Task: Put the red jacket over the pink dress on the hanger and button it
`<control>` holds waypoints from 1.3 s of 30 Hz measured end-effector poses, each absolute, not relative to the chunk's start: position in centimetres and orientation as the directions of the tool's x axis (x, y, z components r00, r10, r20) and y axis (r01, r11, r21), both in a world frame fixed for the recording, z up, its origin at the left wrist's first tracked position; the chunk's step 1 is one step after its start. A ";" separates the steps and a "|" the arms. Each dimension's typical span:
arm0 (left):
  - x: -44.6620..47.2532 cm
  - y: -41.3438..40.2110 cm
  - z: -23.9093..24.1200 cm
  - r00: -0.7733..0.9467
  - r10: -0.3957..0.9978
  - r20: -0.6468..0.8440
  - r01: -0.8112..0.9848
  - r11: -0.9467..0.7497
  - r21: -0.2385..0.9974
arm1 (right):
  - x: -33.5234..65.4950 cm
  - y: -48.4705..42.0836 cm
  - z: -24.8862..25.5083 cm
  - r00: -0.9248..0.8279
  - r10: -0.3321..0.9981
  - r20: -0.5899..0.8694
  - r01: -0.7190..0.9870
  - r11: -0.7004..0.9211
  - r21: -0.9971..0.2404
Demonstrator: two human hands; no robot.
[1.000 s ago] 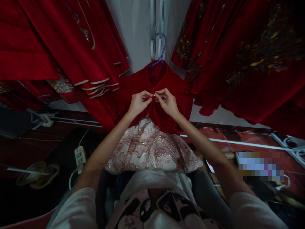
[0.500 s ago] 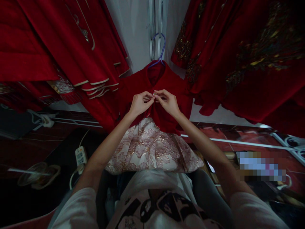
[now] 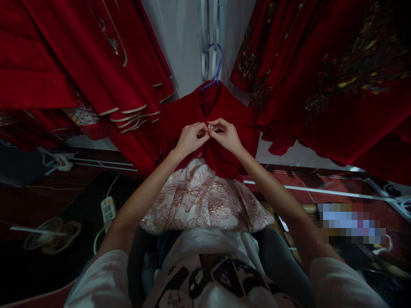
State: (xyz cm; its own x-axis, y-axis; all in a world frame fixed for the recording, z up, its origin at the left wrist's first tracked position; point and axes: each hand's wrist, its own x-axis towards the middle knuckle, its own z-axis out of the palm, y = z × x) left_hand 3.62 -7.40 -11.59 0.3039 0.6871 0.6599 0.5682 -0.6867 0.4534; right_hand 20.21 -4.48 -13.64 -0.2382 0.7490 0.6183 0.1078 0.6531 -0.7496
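A small red jacket (image 3: 180, 117) hangs on a purple hanger (image 3: 215, 64) against a white wall, over a pale pink and gold brocade skirt (image 3: 205, 205). My left hand (image 3: 189, 139) and my right hand (image 3: 226, 136) meet at the jacket's front, just below the collar. Both pinch a small shiny clasp (image 3: 210, 127) and the cloth edges beside it. The fingertips of the two hands touch around the clasp.
Large red embroidered garments hang at the left (image 3: 80, 64) and right (image 3: 321, 72). A white power strip (image 3: 108, 208) with a cable lies on the dark floor at the left. A round object (image 3: 48, 235) lies at the lower left.
My hands have stayed at the jacket's front. The fingers shifted slightly upward and closer together around the clasp.
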 end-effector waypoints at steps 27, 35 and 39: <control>3.5 -10.0 -21.4 -0.225 0.879 0.421 0.167 -0.391 0.905 | 20.7 -7.6 -17.3 -0.189 0.899 0.395 -0.122 0.378 -0.918; 1.0 -10.5 -20.0 -0.273 0.905 0.325 -0.034 -0.347 0.937 | 14.7 -9.2 -17.8 -0.277 0.853 0.442 0.089 0.481 -0.872; -0.6 -9.9 -20.3 -0.256 0.911 0.324 -0.017 -0.339 0.941 | 13.4 -8.1 -17.8 -0.235 0.858 0.457 0.142 0.496 -0.857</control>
